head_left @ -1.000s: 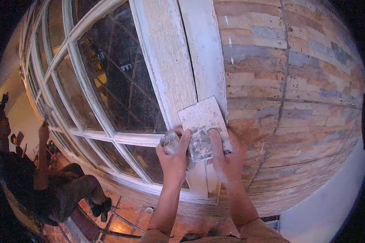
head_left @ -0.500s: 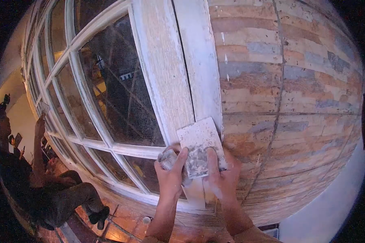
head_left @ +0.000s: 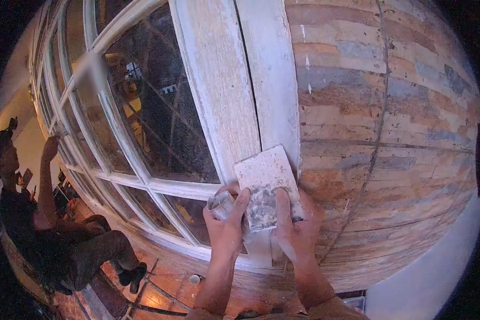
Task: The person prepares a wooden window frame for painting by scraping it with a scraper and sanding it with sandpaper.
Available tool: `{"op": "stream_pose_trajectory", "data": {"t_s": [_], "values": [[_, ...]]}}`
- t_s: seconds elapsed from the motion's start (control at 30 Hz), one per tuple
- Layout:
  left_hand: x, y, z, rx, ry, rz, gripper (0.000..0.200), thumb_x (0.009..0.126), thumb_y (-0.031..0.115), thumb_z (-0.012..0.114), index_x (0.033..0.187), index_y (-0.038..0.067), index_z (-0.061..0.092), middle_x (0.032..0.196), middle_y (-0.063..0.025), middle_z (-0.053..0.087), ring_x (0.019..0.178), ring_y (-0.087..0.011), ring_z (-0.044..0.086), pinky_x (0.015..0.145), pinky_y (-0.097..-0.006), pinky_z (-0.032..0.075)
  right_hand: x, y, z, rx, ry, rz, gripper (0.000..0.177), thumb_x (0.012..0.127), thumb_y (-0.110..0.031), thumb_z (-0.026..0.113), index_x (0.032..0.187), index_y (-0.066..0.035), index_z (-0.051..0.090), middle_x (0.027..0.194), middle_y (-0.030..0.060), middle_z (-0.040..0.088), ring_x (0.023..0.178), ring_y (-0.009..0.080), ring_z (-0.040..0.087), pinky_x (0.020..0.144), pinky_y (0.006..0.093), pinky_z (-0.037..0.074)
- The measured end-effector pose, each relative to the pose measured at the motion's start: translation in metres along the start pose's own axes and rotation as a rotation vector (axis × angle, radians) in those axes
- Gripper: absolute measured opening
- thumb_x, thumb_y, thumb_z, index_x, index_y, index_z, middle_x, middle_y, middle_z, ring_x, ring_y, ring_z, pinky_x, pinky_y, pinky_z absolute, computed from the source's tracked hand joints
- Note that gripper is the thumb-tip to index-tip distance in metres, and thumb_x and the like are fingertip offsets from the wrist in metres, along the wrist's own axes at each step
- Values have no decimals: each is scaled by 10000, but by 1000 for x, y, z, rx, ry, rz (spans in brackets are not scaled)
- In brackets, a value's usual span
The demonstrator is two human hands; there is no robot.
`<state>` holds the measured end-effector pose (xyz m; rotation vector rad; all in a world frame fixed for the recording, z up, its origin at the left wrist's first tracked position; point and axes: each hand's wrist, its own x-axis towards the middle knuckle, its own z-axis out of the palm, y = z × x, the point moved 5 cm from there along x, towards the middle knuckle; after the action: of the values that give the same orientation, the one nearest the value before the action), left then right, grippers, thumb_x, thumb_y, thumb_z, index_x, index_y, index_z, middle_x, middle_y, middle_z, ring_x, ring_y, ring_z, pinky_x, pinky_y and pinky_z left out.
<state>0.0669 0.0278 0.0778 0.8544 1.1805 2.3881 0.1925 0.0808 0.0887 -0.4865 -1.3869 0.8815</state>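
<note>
Both my hands grip a flat, off-white rectangular piece [head_left: 266, 173], speckled and smudged dark grey across its lower half; its exact kind cannot be made out. My left hand [head_left: 224, 226] pinches its left edge with the thumb on the face. Curled in that same hand is a greyish rolled, ring-shaped piece [head_left: 220, 205]. My right hand [head_left: 300, 226] holds the right edge, thumb pressed on the front and fingers hidden behind. Held upright, the piece overlaps the worn white window frame [head_left: 213, 80] and the white trim [head_left: 269, 80] beside it.
Left of the frame are dark glass panes [head_left: 160, 106] split by white bars. Wood-patterned wall cladding [head_left: 346, 101] fills the right side. At far left another person [head_left: 32, 229] sits with one hand raised to the window. A small round item [head_left: 195, 279] lies on the floor.
The view has shifted slightly, so the cladding and trim sit a little further right. Both hands keep hold of the rectangular piece, which is slightly more tilted. The other person's raised hand has moved slightly.
</note>
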Motion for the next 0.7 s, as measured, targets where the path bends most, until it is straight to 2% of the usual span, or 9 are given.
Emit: {"op": "stream_pose_trajectory", "data": {"t_s": [0.17,0.27,0.33,0.37,0.4,0.47,0.5,0.63,0.7], "values": [[0,2,0,-72,-35,-51,168,737,69,671,859,9,571,855,-50,572,769,-88,518,688,-216,421,-1,-2,3,-26,3,1,184,829,-143,553,865,35,584,665,53,590,502,58,501,422,227,402],[6,-7,-5,45,-16,28,161,742,72,665,853,5,570,867,-64,580,786,-95,529,679,-222,438,-3,3,2,-36,42,-177,182,824,-143,559,866,31,590,699,61,599,500,68,511,418,223,413],[5,-17,-8,11,46,-37,162,744,87,667,850,7,574,854,-62,584,777,-97,528,670,-225,436,-4,8,3,28,42,29,177,798,-143,563,882,8,595,729,148,628,659,186,620,601,321,476],[5,-20,-11,-25,104,-92,165,746,102,669,847,8,578,842,-60,587,768,-100,528,662,-229,435,-5,10,1,-45,62,49,183,795,-149,571,894,2,600,740,140,630,655,191,617,609,319,479],[2,-3,-1,-13,-14,-57,181,760,139,658,872,17,586,829,-44,595,754,-86,523,643,-219,429,-6,14,0,-100,62,64,190,792,-155,579,906,-5,604,751,131,632,651,195,615,618,318,481],[10,-5,-6,325,-84,36,264,744,162,662,961,33,586,919,-51,593,794,-110,550,731,-252,441,-3,4,2,-42,25,-171,244,800,-201,582,951,-10,597,790,119,628,620,187,604,540,280,478],[11,-5,-6,310,-110,55,264,744,178,665,954,36,592,910,-39,597,789,-93,541,735,-246,434,-7,3,11,17,-40,-170,244,800,-201,582,951,-10,597,790,119,628,620,187,604,540,280,478],[-2,-4,-14,264,-127,117,219,771,190,644,914,31,598,842,-2,597,755,-63,520,719,-236,422,-33,23,0,60,-44,356,346,821,-243,555,1072,-7,517,875,107,592,631,153,578,471,233,442],[-16,-6,-17,266,-278,133,178,789,174,626,886,29,590,804,16,580,754,-54,505,706,-227,419,-43,47,-24,34,-5,616,401,832,-264,542,1132,-5,478,917,101,574,637,135,565,437,210,423]]}}
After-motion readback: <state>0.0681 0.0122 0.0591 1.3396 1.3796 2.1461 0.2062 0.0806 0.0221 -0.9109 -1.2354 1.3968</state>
